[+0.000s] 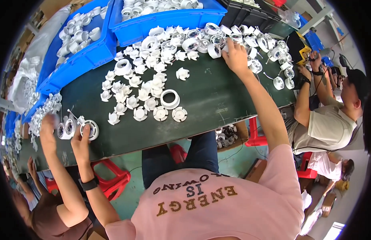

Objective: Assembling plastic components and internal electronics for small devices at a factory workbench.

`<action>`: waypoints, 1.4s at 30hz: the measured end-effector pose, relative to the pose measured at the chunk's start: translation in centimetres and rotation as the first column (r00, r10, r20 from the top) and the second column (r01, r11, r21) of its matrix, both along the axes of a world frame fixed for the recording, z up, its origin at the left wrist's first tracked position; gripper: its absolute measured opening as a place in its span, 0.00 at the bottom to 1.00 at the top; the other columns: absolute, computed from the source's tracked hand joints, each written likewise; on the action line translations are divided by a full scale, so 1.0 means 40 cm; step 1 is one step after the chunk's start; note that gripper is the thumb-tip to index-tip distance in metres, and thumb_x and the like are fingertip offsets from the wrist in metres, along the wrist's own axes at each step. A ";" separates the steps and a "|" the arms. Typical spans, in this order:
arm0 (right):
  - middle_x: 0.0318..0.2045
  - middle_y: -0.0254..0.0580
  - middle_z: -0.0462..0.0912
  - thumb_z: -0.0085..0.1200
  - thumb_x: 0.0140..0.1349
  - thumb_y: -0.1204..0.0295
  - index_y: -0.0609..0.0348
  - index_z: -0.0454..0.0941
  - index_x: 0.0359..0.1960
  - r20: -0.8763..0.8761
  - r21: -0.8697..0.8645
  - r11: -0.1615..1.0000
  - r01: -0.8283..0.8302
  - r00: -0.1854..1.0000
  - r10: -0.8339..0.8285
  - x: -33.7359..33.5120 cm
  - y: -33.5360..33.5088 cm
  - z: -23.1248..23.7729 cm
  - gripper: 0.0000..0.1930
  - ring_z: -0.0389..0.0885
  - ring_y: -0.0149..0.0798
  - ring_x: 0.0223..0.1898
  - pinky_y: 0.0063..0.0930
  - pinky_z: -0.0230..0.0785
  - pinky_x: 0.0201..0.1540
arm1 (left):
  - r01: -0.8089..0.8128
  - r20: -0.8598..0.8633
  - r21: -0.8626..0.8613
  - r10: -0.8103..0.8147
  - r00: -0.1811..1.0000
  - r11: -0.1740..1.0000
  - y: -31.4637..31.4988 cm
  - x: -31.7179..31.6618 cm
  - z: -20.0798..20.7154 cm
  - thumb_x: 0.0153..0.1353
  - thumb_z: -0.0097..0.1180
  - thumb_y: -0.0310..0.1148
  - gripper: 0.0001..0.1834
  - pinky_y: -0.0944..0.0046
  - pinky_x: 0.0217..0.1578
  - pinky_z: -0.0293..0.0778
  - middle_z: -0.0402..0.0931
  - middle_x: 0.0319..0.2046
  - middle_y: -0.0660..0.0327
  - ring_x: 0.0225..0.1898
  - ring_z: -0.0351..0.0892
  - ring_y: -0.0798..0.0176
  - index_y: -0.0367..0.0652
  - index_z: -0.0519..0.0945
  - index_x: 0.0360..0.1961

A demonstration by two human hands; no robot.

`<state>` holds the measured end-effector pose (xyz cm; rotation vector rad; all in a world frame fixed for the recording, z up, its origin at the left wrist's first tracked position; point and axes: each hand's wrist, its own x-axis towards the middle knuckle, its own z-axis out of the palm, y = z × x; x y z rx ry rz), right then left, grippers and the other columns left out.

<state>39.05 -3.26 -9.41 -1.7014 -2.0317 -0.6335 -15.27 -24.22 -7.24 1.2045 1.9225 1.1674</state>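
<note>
My left hand (pixel 81 143), a black watch on its wrist, is closed on a round white ring-shaped housing (pixel 89 130) at the table's near left. My right hand (pixel 236 59) reaches far across the table into a pile of white round housings with clear lenses (pixel 212 29). Its fingers are bent down among them, and what lies between them is partly hidden. Many white finned caps (pixel 143 94) lie scattered between my hands. Among these caps lies a larger white ring (pixel 169 99).
Blue bins (pixel 169 21) of white rings line the far side, beside a black bin (pixel 249 18). At left, a co-worker's blurred hand (pixel 48 134) is near more round housings (pixel 67 128). Another person (pixel 329 116) works at right. Red stools (pixel 112 180) stand below the table.
</note>
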 end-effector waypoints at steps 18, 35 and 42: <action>0.42 0.44 0.77 0.49 0.64 0.69 0.55 0.75 0.51 -0.293 -0.046 0.836 -0.546 0.808 0.512 -0.341 -0.157 -0.011 0.14 0.72 0.47 0.42 0.35 0.65 0.46 | 0.302 -0.541 0.396 -0.045 0.840 0.867 -0.012 0.399 -0.063 0.51 0.59 0.27 0.18 0.50 0.54 0.55 0.66 0.52 0.51 0.56 0.62 0.46 0.39 0.74 0.45; 0.50 0.46 0.76 0.41 0.69 0.67 0.61 0.73 0.53 -0.563 -0.215 0.704 -0.677 0.675 0.477 -0.288 -0.161 0.004 0.16 0.72 0.43 0.50 0.33 0.61 0.56 | 0.207 -0.419 0.427 -0.010 0.908 0.880 -0.008 0.387 -0.084 0.49 0.58 0.25 0.16 0.51 0.52 0.58 0.68 0.49 0.54 0.54 0.64 0.47 0.40 0.76 0.42; 0.51 0.47 0.75 0.37 0.71 0.63 0.63 0.72 0.54 -0.567 -0.137 0.694 -0.707 0.630 0.530 -0.289 -0.178 -0.002 0.19 0.71 0.42 0.53 0.32 0.60 0.58 | 0.220 -0.436 0.389 -0.032 0.899 0.895 -0.010 0.384 -0.088 0.48 0.59 0.26 0.17 0.51 0.52 0.58 0.68 0.49 0.54 0.54 0.64 0.47 0.40 0.76 0.42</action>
